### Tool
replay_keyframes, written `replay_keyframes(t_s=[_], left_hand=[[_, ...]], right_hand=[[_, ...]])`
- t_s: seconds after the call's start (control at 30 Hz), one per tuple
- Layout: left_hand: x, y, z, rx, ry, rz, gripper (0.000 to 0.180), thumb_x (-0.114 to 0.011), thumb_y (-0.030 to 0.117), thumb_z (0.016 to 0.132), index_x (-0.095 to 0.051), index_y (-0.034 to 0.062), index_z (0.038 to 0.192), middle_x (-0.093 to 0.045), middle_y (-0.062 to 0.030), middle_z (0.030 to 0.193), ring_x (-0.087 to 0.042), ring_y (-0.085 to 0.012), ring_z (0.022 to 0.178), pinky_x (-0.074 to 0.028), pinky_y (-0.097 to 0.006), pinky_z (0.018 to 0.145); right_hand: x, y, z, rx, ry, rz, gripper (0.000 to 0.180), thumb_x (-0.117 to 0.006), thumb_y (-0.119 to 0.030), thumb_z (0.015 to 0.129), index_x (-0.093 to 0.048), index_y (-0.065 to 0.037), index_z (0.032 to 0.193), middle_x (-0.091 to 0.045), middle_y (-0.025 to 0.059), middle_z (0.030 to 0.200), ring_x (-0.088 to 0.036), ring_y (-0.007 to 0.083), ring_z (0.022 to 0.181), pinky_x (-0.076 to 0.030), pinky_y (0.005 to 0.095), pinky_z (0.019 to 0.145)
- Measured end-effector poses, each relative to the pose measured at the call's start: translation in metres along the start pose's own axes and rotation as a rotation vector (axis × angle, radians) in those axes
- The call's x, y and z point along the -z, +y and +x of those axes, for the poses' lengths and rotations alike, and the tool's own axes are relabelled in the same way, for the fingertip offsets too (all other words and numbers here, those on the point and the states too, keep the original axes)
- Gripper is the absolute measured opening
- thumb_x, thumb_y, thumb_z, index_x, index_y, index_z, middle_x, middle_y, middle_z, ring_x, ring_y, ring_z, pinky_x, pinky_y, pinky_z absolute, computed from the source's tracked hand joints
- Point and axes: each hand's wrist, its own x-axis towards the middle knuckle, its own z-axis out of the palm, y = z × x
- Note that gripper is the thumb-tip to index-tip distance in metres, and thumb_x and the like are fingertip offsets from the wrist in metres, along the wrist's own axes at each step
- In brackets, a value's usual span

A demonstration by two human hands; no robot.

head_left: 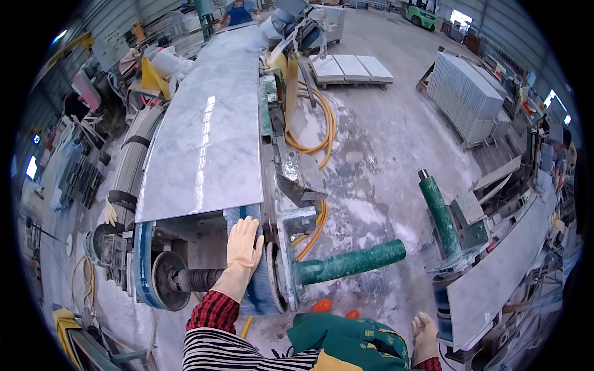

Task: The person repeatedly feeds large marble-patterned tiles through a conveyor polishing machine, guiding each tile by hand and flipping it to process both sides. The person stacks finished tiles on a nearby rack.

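Striped sleeves and a green apron [346,343] fill the lower edge, closest to the lens, with a red checked cuff [213,311] leading up to the left hand [243,244]. That hand wears a pale rubber glove and lies flat, fingers straight and together, gripping nothing, pressed on the blue belt [257,290] just below the near end of the marble slab [207,133]. The right hand [424,334], gloved the same way, hangs low beside the apron with fingers loosely uncurled; it holds nothing and touches nothing that shows, and its wrist is cut off by the frame edge. The white, grey-veined slab lies lengthwise on the machine and runs away from the person, its near edge just above the left fingertips. Under it, a dark roller shaft [195,279] sticks out from a round disc [166,279]. Right of the belt, a green cylinder handle [349,261] points outward over the dusty floor, and a second green cylinder [438,213] stands tilted farther right, beside another pale slab [495,281] at the frame's lower right. Yellow hoses [322,133] loop along the machine's right side. A pallet carrying flat light tiles [351,68] sits on the floor beyond, and a stack of upright grey slabs [465,93] stands at the right. The far end of the machine is crowded and too small to read; a person [238,12] there is mostly cut off by the top edge. Clutter at the left rim is bent and blurred beyond telling.
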Motion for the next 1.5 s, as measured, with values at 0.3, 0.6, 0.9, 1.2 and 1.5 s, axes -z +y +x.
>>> replay_keyframes(t_s=[0.3,0.6,0.9,1.2,1.5], left_hand=[[0.001,0.002,-0.004,0.023,0.011,-0.011,0.049,-0.067,0.023,0.093,-0.057,0.0030,0.137,-0.056,-0.0204,0.145,-0.049,-0.0417,0.137,-0.035,-0.049,0.119],[0.003,0.003,-0.009,0.008,0.055,-0.037,0.050,-0.068,0.022,0.092,-0.057,0.0025,0.136,-0.056,-0.0213,0.144,-0.050,-0.0422,0.136,-0.036,-0.049,0.118],[0.013,0.009,-0.009,-0.027,0.082,-0.063,0.047,-0.070,0.020,0.088,-0.057,0.0010,0.129,-0.057,-0.0200,0.137,-0.051,-0.0407,0.128,-0.040,-0.048,0.113],[0.015,0.011,-0.011,-0.007,0.058,-0.113,0.049,-0.070,0.017,0.090,-0.056,-0.0002,0.134,-0.056,-0.0218,0.141,-0.050,-0.0440,0.132,-0.038,-0.050,0.115],[0.017,0.012,-0.014,0.005,0.088,-0.119,0.047,-0.070,0.017,0.088,-0.057,0.0006,0.130,-0.057,-0.0212,0.138,-0.051,-0.0416,0.130,-0.040,-0.049,0.113]], right_hand=[[-0.009,0.005,-0.003,0.043,-0.008,-0.014,0.039,-0.072,-0.004,0.092,-0.065,-0.004,0.130,-0.070,0.0102,0.123,-0.069,0.0300,0.109,-0.058,0.0428,0.095],[-0.031,-0.004,-0.008,0.050,-0.038,-0.015,0.048,-0.078,-0.002,0.086,-0.063,-0.002,0.131,-0.069,0.0131,0.117,-0.069,0.0315,0.106,-0.061,0.0376,0.085],[-0.044,-0.010,-0.010,0.027,-0.019,-0.066,0.048,-0.080,-0.001,0.084,-0.064,-0.003,0.129,-0.070,0.0125,0.114,-0.070,0.0323,0.101,-0.061,0.0386,0.084],[-0.042,-0.012,-0.017,0.058,-0.086,-0.051,0.046,-0.078,0.001,0.085,-0.064,-0.003,0.129,-0.071,0.0129,0.116,-0.071,0.0317,0.100,-0.062,0.0384,0.082],[-0.047,-0.016,-0.005,0.054,-0.125,-0.256,0.049,-0.074,-0.009,0.090,-0.058,-0.001,0.136,-0.067,0.0125,0.127,-0.063,0.0331,0.120,-0.053,0.0429,0.104]])
